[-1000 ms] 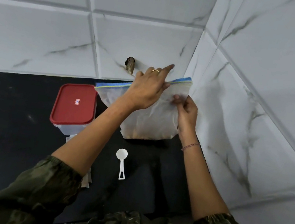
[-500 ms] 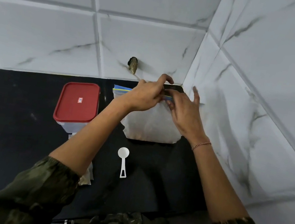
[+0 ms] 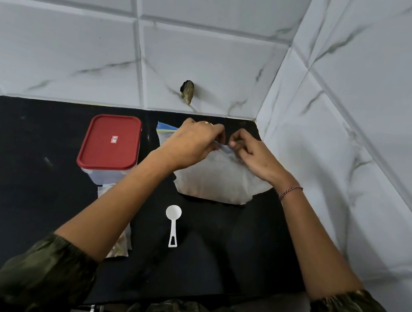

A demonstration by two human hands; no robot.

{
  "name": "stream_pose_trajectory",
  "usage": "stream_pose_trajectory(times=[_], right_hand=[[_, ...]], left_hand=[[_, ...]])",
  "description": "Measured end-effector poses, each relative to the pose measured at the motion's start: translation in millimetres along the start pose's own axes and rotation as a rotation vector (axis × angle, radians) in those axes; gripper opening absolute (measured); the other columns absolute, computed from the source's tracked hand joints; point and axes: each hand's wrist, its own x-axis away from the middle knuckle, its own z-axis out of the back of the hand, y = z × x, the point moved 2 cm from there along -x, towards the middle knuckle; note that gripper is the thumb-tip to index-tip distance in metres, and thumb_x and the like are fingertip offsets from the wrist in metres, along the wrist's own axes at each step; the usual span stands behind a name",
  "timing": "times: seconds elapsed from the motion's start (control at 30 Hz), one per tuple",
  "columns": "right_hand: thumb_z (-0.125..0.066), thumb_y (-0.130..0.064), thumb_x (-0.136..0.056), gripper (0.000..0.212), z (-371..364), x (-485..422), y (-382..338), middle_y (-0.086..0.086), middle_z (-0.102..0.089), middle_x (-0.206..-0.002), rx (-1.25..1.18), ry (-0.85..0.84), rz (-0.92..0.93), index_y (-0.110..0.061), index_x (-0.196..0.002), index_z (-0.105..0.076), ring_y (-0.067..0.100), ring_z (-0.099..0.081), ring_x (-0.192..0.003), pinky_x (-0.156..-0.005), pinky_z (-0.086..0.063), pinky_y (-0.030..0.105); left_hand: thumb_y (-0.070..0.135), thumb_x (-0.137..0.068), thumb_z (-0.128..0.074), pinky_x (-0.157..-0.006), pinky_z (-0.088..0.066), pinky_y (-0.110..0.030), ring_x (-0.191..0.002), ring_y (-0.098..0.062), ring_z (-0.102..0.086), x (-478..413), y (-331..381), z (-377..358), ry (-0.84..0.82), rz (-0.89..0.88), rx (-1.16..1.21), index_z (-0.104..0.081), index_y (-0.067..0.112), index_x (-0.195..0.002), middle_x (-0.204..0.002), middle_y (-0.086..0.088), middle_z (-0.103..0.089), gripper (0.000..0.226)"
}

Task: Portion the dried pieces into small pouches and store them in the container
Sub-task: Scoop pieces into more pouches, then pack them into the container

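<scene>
A large clear zip bag (image 3: 216,178) with brownish dried pieces at its bottom stands on the black counter (image 3: 16,177) near the back right corner. My left hand (image 3: 193,142) and my right hand (image 3: 250,154) both pinch its blue zip edge, fingers curled, close together at the middle of the top. A clear container with a red lid (image 3: 111,142) stands shut to the left of the bag. A white measuring scoop (image 3: 173,223) lies on the counter in front of the bag. Small pouches (image 3: 121,244) with dried pieces lie partly hidden under my left forearm.
White marble-look tiled walls (image 3: 216,61) close the counter at the back and right. A dark hole with a brownish plug (image 3: 187,92) marks the back wall just above the counter. The counter's front edge runs near my waist.
The bag came down from being held up against the wall to standing lower on the counter. My hands moved together along its zip top and now pinch it at the middle.
</scene>
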Motion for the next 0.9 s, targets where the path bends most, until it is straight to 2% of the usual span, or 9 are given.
stream_pose_trajectory(times=[0.1, 0.2, 0.3, 0.43, 0.53, 0.63, 0.77, 0.83, 0.9], right_hand=[[-0.063, -0.035, -0.087, 0.022, 0, 4, -5, -0.011, -0.054, -0.091, 0.077, 0.019, 0.067, -0.019, -0.097, -0.051, 0.001, -0.050, -0.077, -0.068, -0.038, 0.011], [-0.075, -0.033, -0.077, 0.031, -2, 7, -4, -0.017, -0.052, -0.086, 0.153, 0.030, 0.062, -0.023, -0.095, -0.051, -0.001, -0.051, -0.077, -0.064, -0.037, 0.004], [-0.070, -0.028, -0.083, 0.018, -3, 6, 1, -0.006, -0.060, -0.082, 0.204, 0.048, 0.013, -0.020, -0.091, -0.057, 0.009, -0.055, -0.071, -0.060, -0.039, 0.014], [-0.061, -0.029, -0.090, 0.008, -2, 4, 4, -0.002, -0.059, -0.078, 0.250, -0.019, -0.030, -0.021, -0.090, -0.059, 0.010, -0.050, -0.064, -0.057, -0.036, 0.022], [-0.052, -0.030, -0.095, 0.019, -6, 3, 5, -0.002, -0.057, -0.075, 0.247, -0.038, -0.059, -0.015, -0.101, -0.063, 0.013, -0.050, -0.064, -0.057, -0.035, 0.025], [-0.047, -0.034, -0.097, 0.029, -13, 4, 4, -0.005, -0.053, -0.080, 0.332, -0.022, -0.036, -0.012, -0.116, -0.051, 0.010, -0.050, -0.065, -0.055, -0.035, 0.023], [-0.062, -0.049, -0.083, 0.057, -23, 8, 4, -0.001, -0.055, -0.090, 0.537, -0.058, 0.013, -0.014, -0.118, -0.034, 0.010, -0.049, -0.065, -0.056, -0.035, 0.024], [-0.061, -0.046, -0.085, 0.053, -25, 8, 5, 0.005, -0.062, -0.096, 0.657, -0.023, 0.048, -0.014, -0.118, -0.036, 0.011, -0.048, -0.065, -0.057, -0.035, 0.023], [-0.056, -0.045, -0.089, 0.046, -26, 6, 6, 0.007, -0.064, -0.102, 0.696, 0.010, 0.071, -0.013, -0.118, -0.038, 0.011, -0.048, -0.068, -0.059, -0.035, 0.024]], left_hand=[[0.016, -0.095, -0.050, -0.090, -0.039, -0.040, -0.102, -0.025, -0.058, 0, -2, -4, -0.042, 0.029, 0.026, -0.056, 0.013, -0.111, -0.103, -0.005, -0.066, 0.017], [0.017, -0.094, -0.053, -0.087, -0.041, -0.040, -0.093, -0.026, -0.061, 3, -3, -7, -0.076, 0.055, 0.154, -0.059, 0.013, -0.108, -0.090, 0.001, -0.066, 0.015], [0.024, -0.094, -0.055, -0.090, -0.042, -0.042, -0.093, -0.023, -0.060, 6, -1, -7, -0.106, 0.063, 0.208, -0.058, 0.017, -0.112, -0.093, 0.001, -0.066, 0.020], [0.037, -0.091, -0.057, -0.094, -0.037, -0.042, -0.106, -0.019, -0.055, 10, 2, -8, -0.105, 0.001, -0.033, -0.052, 0.019, -0.118, -0.108, -0.001, -0.063, 0.032], [0.032, -0.097, -0.047, -0.092, -0.036, -0.039, -0.110, -0.021, -0.051, 11, 1, -14, -0.113, 0.008, -0.165, -0.056, 0.017, -0.112, -0.111, -0.003, -0.061, 0.022], [0.025, -0.100, -0.040, -0.090, -0.033, -0.038, -0.109, -0.022, -0.048, 11, 2, -21, -0.137, 0.015, -0.201, -0.055, 0.015, -0.109, -0.113, -0.004, -0.059, 0.020], [0.024, -0.099, -0.038, -0.089, -0.032, -0.038, -0.108, -0.022, -0.050, 13, 1, -24, -0.188, 0.018, -0.195, -0.054, 0.016, -0.105, -0.111, -0.004, -0.060, 0.018], [0.030, -0.100, -0.037, -0.089, -0.033, -0.040, -0.104, -0.023, -0.053, 13, 2, -24, -0.225, 0.006, -0.191, -0.051, 0.016, -0.103, -0.107, -0.005, -0.062, 0.020], [0.036, -0.099, -0.039, -0.089, -0.035, -0.041, -0.101, -0.023, -0.054, 12, 3, -24, -0.227, -0.004, -0.209, -0.046, 0.015, -0.109, -0.105, -0.006, -0.062, 0.025]])
